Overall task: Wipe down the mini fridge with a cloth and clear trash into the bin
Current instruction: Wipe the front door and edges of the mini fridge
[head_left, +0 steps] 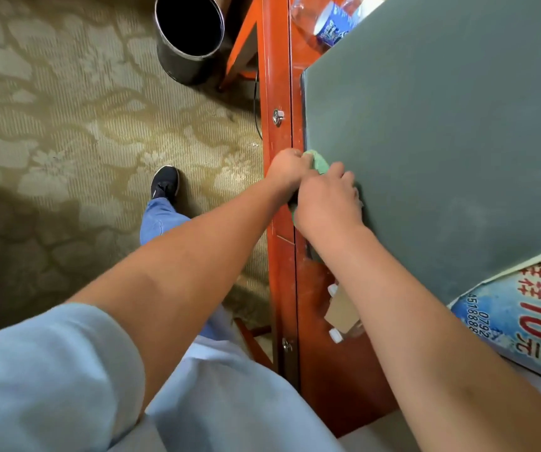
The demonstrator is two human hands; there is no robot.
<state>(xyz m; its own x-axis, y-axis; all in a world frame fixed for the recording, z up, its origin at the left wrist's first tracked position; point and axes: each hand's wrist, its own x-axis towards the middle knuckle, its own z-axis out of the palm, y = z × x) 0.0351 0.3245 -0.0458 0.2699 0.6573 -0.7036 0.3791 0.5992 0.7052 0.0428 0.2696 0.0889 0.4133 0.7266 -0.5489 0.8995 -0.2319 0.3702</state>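
Head view: a crumpled green cloth is held between both hands at the near left edge of the flat grey-green top of the mini fridge, presumably so that the edge and corner can be rubbed with pressure from two sides. The left hand is curled over the cloth's left end, while the fingers of the right hand are bent down onto it; how much cloth is bunched beneath the palms cannot be told, since the hands cover most of it. The fridge is set inside a glossy orange-red wooden cabinet frame, whose upright runs just beside the left hand. A round black metal bin is stood open on the patterned beige carpet beyond the frame, within reach for trash. A crushed clear plastic bottle with a blue label lies at the far edge, and a blue printed packet rests on the near right corner; both are judged still to be cleared.
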